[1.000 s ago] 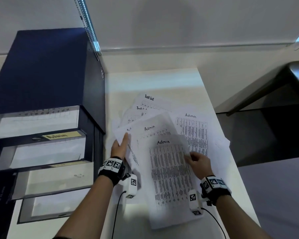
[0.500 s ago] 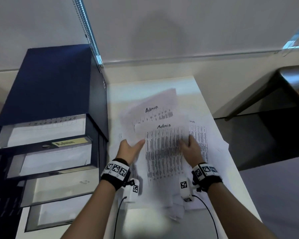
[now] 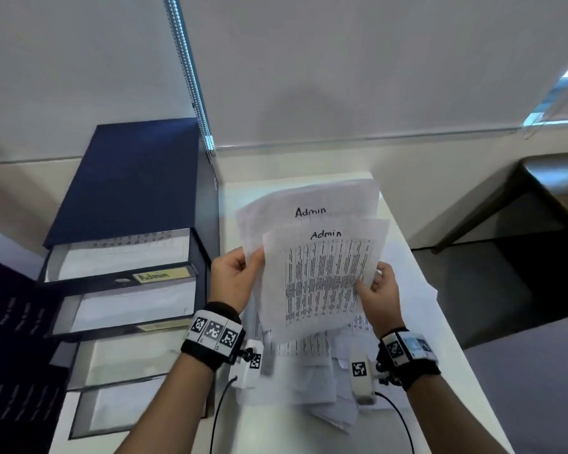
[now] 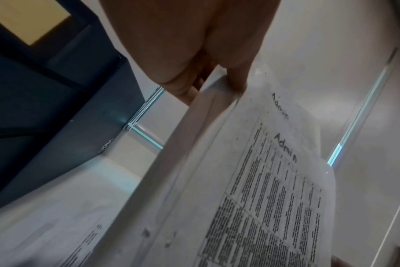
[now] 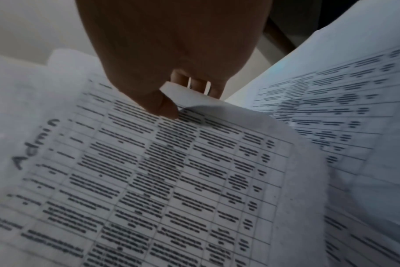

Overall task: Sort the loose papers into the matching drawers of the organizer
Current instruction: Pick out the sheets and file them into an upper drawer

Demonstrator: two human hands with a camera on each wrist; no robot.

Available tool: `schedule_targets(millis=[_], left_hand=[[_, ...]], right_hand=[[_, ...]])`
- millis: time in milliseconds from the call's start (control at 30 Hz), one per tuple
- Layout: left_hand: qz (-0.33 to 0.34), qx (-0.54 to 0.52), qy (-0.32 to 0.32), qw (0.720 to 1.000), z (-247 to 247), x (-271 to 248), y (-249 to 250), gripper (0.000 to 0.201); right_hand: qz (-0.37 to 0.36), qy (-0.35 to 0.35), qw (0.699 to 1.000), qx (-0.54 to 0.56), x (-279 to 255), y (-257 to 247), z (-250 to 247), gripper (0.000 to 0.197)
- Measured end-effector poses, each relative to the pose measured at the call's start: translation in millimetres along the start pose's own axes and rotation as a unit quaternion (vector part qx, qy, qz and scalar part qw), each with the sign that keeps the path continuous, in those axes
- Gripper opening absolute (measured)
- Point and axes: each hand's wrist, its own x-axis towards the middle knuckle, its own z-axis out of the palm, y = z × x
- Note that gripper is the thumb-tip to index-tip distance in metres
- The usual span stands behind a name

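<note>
Two white sheets headed "Admin" (image 3: pixel 322 273) are held up off the table, the front one a printed table, the rear one (image 3: pixel 309 204) showing above it. My left hand (image 3: pixel 235 276) pinches their left edge, thumb on the front (image 4: pixel 236 79). My right hand (image 3: pixel 376 290) pinches the right edge, thumb on the print (image 5: pixel 162 106). The dark blue organizer (image 3: pixel 128 178) stands at the left with several drawers pulled out; one front bears a yellow "Admin" label (image 3: pixel 158 275). More loose papers (image 3: pixel 312 381) lie under the held sheets.
The white table (image 3: pixel 295 430) ends close on the right, with a dark floor and a brown bench (image 3: pixel 558 188) beyond. A wall rises behind. Cables run from both wrist cameras along the table's near part.
Both hands have lifted the two Admin sheets off the pile and raised them upright together. The left hand went from flat on the papers to pinching the sheets' edge.
</note>
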Motion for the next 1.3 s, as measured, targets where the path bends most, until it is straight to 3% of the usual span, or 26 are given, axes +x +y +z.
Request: schedule_targets(millis=[67, 100, 167, 367, 467, 500, 567, 700, 833, 900, 967, 1100, 1200, 1300], left_hand=[[-0.016, -0.003, -0.003, 1.000, 1, -5, 2, 0.014], [-0.020, -0.006, -0.009, 1.000, 2, -6, 7, 0.007], [-0.030, -0.024, -0.015, 0.999, 3, -5, 12, 0.022], [-0.037, -0.049, 0.001, 0.998, 3, 11, 36, 0.027], [-0.020, -0.070, 0.018, 0.997, -1, 16, 33, 0.073], [-0.005, -0.073, 0.024, 0.997, -2, 16, 34, 0.075], [0.014, -0.078, 0.017, 0.997, -3, 15, 37, 0.071], [0.021, -0.097, 0.011, 0.995, 6, 15, 45, 0.040], [-0.016, -0.110, -0.019, 0.994, 16, 19, 47, 0.045], [-0.024, -0.075, -0.067, 0.995, 19, 21, 36, 0.070], [-0.050, -0.021, -0.072, 0.996, 20, 19, 19, 0.090], [-0.110, 0.039, -0.034, 0.993, 23, 12, -17, 0.051], [-0.106, 0.035, -0.038, 0.993, 28, 9, -9, 0.016], [-0.059, 0.054, -0.082, 0.993, 26, 10, 12, 0.012]], right_hand=[[0.002, -0.006, 1.000, -0.019, -7, 5, 1, 0.034], [-0.001, -0.008, 1.000, -0.028, -9, 4, 2, 0.036], [-0.012, -0.008, 0.999, -0.038, -8, -1, 2, 0.035], [-0.061, -0.001, 0.997, -0.042, 2, -21, -2, 0.025], [-0.038, -0.007, 0.998, -0.048, 0, -11, -5, 0.022], [-0.029, -0.002, 0.998, -0.049, -1, -5, -6, 0.020], [-0.018, 0.008, 0.999, -0.049, -2, 4, -9, 0.017], [-0.006, -0.003, 0.999, -0.032, -1, 10, -11, 0.017], [-0.028, 0.000, 0.999, -0.018, 8, -5, -6, 0.008], [-0.044, 0.002, 0.999, 0.004, 14, -19, -4, 0.015], [-0.066, 0.005, 0.998, 0.003, 18, -26, -5, 0.018], [-0.056, -0.011, 0.998, -0.008, 10, -23, -1, 0.027], [-0.043, -0.013, 0.999, -0.008, 3, -24, 1, 0.035], [-0.051, 0.023, 0.998, -0.030, 10, -23, -2, 0.036]])
